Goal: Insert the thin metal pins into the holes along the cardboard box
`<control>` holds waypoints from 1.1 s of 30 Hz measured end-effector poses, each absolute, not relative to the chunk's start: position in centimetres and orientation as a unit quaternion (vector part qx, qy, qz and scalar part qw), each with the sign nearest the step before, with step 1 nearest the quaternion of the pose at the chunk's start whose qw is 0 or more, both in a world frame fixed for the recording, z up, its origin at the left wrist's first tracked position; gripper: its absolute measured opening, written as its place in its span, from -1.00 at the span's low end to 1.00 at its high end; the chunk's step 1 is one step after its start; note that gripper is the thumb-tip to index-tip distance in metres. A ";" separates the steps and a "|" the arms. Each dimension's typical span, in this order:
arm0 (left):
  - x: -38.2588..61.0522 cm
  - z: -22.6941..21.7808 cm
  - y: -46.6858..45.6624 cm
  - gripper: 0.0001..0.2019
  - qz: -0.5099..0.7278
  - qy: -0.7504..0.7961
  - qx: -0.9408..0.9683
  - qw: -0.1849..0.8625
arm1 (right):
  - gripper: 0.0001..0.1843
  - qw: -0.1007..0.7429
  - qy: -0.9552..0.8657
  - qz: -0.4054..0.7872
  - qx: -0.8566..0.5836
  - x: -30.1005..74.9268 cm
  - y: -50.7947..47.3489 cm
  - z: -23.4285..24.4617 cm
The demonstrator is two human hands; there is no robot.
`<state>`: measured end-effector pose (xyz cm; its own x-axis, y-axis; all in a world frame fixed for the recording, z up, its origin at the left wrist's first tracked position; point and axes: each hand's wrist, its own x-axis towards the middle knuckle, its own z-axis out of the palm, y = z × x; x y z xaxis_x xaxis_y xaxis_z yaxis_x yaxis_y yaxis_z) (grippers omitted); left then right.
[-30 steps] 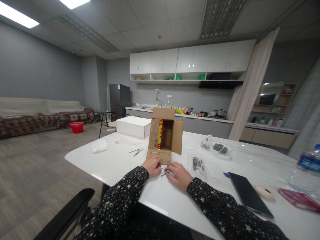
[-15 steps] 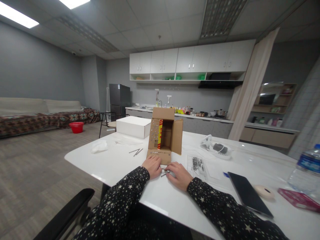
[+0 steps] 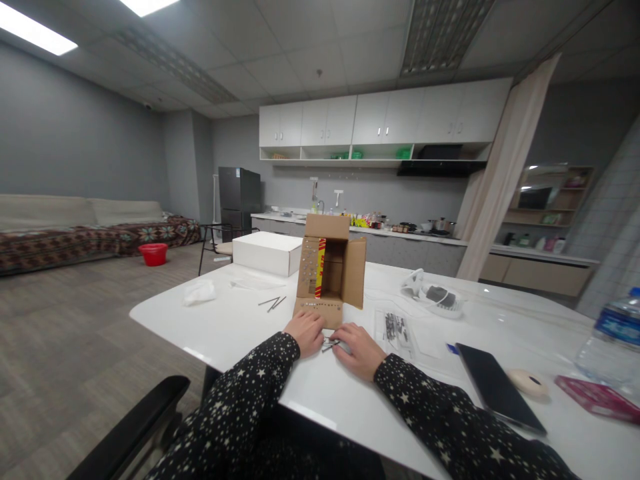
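Observation:
A brown cardboard box (image 3: 355, 270) stands on the table with its open side facing me and its flaps spread. Rows of small shiny heads dot its left flap (image 3: 307, 263) and its front flap (image 3: 325, 312). My left hand (image 3: 306, 332) lies at the near edge of the front flap, fingers bent together; what they hold, if anything, is hidden. To the right of it, my right hand (image 3: 357, 350) has curled fingers close to the flap's corner, and their grip is too small to make out. Several thin metal nails (image 3: 329, 345) lie on the table between both hands.
More nails (image 3: 274, 304) lie left of the box, near crumpled white plastic (image 3: 199, 293). A white box (image 3: 267, 253) stands behind. On the right are a plastic pack of dark pieces (image 3: 397, 328), a white corded device (image 3: 440, 299), a phone (image 3: 500, 387) and a water bottle (image 3: 614, 340).
Both hands stay at the front flap, with only very slight finger movement. The box and the things on the table have not moved.

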<state>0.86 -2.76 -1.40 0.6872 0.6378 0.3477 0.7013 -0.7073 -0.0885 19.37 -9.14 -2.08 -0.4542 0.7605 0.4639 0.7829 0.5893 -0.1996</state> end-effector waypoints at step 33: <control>0.6 -0.8 -3.2 -0.87 -0.182 -0.350 -0.913 0.103 | -0.83 0.254 -0.850 -0.024 -0.460 19.3 -9.3 -1.8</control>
<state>0.59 -3.18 -0.78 0.6883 0.6019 0.4049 0.6771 -0.7334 -0.0607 19.29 -9.31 -1.83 -0.4475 0.7698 0.4551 0.7945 0.5759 -0.1928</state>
